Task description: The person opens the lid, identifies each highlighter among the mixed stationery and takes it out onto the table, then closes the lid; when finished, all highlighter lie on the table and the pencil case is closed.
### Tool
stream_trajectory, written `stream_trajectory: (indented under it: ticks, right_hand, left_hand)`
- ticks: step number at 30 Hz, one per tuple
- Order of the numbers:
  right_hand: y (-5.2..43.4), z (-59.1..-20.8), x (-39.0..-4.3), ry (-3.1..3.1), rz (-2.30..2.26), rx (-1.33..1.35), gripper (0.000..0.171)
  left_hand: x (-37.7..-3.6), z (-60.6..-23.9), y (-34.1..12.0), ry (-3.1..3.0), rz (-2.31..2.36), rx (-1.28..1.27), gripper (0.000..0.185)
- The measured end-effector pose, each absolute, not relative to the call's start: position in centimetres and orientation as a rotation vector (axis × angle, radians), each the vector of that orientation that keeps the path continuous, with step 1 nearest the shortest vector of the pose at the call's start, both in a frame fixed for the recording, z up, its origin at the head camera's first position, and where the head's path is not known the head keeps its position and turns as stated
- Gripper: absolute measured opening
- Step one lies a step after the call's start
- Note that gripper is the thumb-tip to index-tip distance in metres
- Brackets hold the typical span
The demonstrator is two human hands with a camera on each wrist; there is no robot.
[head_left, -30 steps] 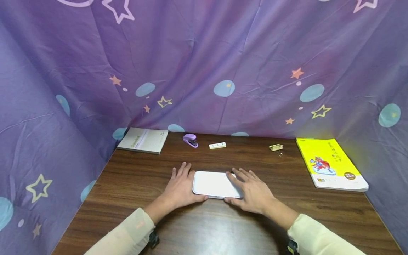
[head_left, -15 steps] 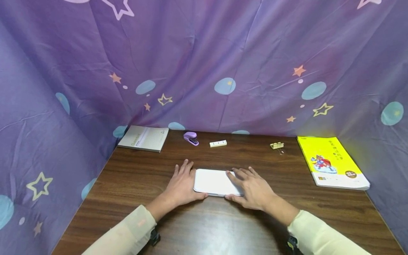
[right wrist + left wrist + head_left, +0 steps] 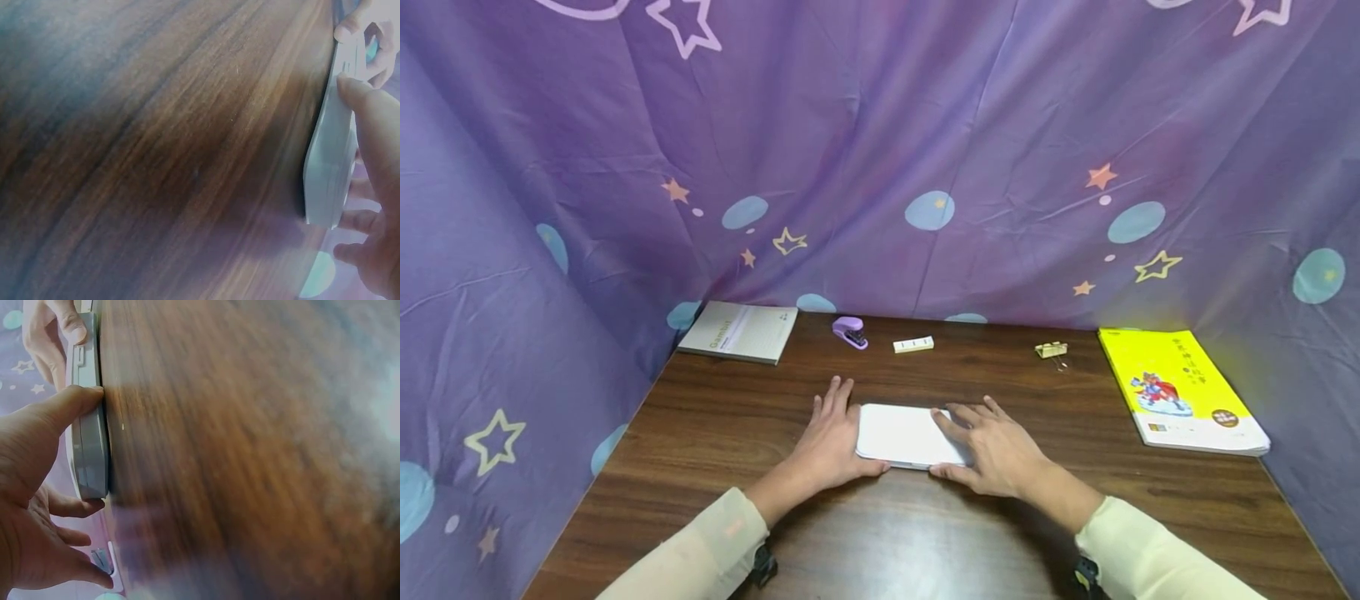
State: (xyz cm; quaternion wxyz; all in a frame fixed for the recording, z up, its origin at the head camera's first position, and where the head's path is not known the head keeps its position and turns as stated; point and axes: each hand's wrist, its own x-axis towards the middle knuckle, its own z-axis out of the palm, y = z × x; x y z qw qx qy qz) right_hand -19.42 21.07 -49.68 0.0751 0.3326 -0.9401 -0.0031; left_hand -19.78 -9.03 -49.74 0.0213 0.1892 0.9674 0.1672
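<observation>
A flat white case (image 3: 895, 435) lies on the brown surface (image 3: 700, 442), its long side facing near. At its left end the left hand (image 3: 831, 440) spreads its straight fingers, thumb touching the near side; the right hand (image 3: 1000, 450) grips the right end, thumb near, one finger on top. Farther off, left to right: grey notebook (image 3: 741, 332), purple stapler (image 3: 850, 332), small white block (image 3: 913, 344), gold binder clip (image 3: 1050, 350), yellow book (image 3: 1180, 392).

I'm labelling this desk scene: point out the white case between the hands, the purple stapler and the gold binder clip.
White case (image 3: 901, 435), head view, uncovered part of its top.
Purple stapler (image 3: 849, 328), head view, middle of its body.
Gold binder clip (image 3: 1050, 350), head view, its gold body.
</observation>
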Motion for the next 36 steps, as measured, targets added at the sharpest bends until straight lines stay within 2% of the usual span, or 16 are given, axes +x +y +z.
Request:
stream_trajectory:
  ticks: [22,36]
  right_hand:
    - [21.4,-48.5,-20.0,-2.934,0.178,1.004,0.081]
    - [22.3,-47.3,-21.2,-2.958,0.642,1.019,0.077]
  left_hand:
    - [-20.1,-49.6,-9.0,2.931,0.585,0.547,0.105]
    - [-20.4,-49.7,-9.5,2.935,0.663,0.548,0.107]
